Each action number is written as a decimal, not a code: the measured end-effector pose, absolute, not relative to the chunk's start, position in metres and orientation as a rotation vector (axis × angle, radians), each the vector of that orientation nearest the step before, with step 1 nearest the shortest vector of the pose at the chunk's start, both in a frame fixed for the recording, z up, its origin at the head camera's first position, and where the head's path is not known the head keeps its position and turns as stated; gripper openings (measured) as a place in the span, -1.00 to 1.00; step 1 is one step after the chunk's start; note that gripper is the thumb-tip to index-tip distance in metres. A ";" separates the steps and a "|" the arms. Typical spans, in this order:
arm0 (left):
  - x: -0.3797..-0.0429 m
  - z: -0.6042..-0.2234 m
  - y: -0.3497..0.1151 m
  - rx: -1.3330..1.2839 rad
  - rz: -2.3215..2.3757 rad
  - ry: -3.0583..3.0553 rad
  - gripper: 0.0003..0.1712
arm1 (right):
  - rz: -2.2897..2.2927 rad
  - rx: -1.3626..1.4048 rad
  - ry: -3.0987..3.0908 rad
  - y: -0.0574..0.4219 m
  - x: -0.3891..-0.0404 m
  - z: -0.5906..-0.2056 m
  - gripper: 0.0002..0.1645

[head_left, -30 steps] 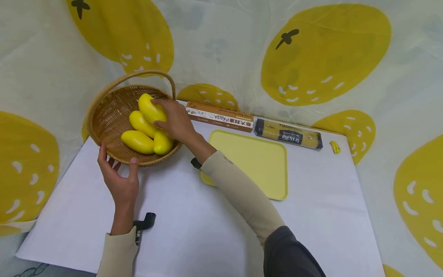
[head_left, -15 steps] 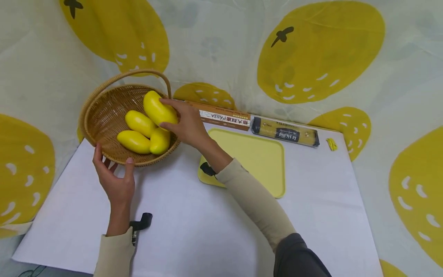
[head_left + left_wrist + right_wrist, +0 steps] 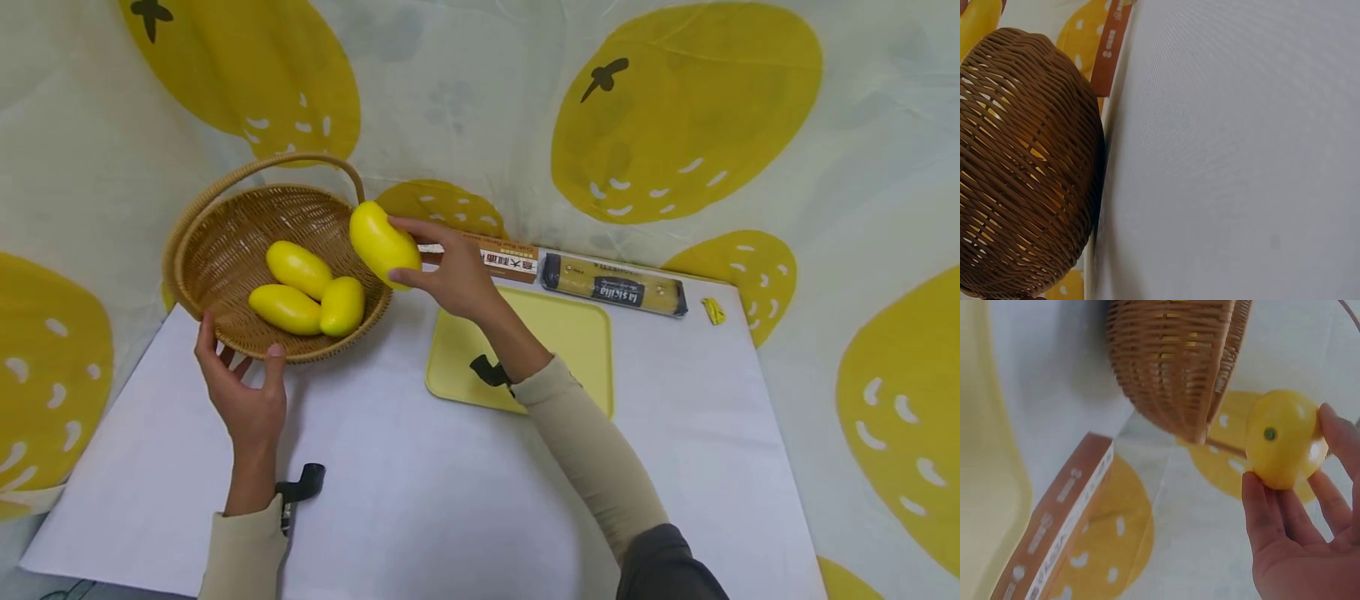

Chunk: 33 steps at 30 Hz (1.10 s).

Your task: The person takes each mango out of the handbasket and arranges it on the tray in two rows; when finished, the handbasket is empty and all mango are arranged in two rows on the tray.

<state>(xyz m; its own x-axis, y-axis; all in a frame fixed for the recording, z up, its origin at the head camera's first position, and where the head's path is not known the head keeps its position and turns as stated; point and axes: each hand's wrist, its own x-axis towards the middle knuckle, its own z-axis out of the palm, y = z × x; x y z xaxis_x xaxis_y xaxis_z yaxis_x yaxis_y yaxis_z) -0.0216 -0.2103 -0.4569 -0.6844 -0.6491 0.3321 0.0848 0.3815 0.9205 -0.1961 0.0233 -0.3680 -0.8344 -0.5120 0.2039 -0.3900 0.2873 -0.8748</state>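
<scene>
In the head view my right hand [image 3: 459, 275] grips a smooth yellow mango [image 3: 381, 240] between thumb and fingers, held up beside the right rim of a wicker basket [image 3: 236, 229]. The right wrist view shows a green stem spot on this mango [image 3: 1285, 439], with fingers wrapped round its side. My left hand [image 3: 249, 408] holds the basket's near rim, thumb in front. The basket leans with its opening toward me. Inside lie three more yellow mangoes [image 3: 285, 309], close together. The left wrist view shows the woven underside of the basket [image 3: 1025, 169]; the left hand is mostly hidden there.
A pale yellow tray [image 3: 581, 333] lies on the white table [image 3: 420, 492], partly under my right forearm. Behind it are a pasta box [image 3: 513, 261] and a clear pack of pasta [image 3: 615, 286]. A small yellow item [image 3: 713, 311] is at the far right. A lemon-print cloth [image 3: 465, 100] hangs behind.
My right hand has lifted the mango out of the basket and moved right with it, past the rim. The left hand keeps holding the basket; the whole head view shifts slightly.
</scene>
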 end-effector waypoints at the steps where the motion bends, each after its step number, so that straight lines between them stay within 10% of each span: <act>1: -0.021 -0.455 -0.209 0.482 -1.358 -1.954 -0.10 | -1.607 -0.848 2.407 0.028 -0.197 -0.368 -0.21; 33: -0.022 -0.455 -0.209 0.498 -1.354 -1.963 -0.11 | -1.316 -0.631 2.348 0.148 -0.241 -0.444 -0.23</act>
